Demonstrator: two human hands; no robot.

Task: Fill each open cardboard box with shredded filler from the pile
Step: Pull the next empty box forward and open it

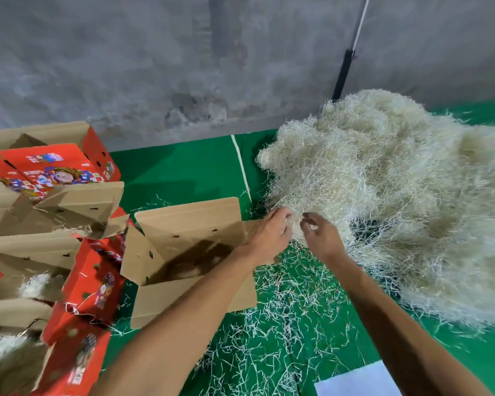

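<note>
Two surfaces fill most of the view: a grey concrete wall (155, 67) at the top and a green floor (183, 167) below it. On the floor at right lies the pile (383, 195) of pale shredded filler, heaped against the wall and far larger than any box. Left of centre stands an open box (183, 252), plain brown inside, all flaps spread, with little or no filler visible in it. At far left is a cluster of red boxes (77, 287) with printed sides; two of them show tufts of filler inside. Loose strands (283, 324) are scattered over the floor between the open box and the pile. A white sheet (357, 380) lies at the lower edge. A white line (242, 167) crosses the floor near the pile. Both bare forearms reach forward to the near left edge of the pile. The left hand (269, 234) has fingers curled into the filler. The right hand (322, 234), just beside it, has fingers bent and partly spread, touching strands; whether either hand has a firm grasp cannot be told.
</note>
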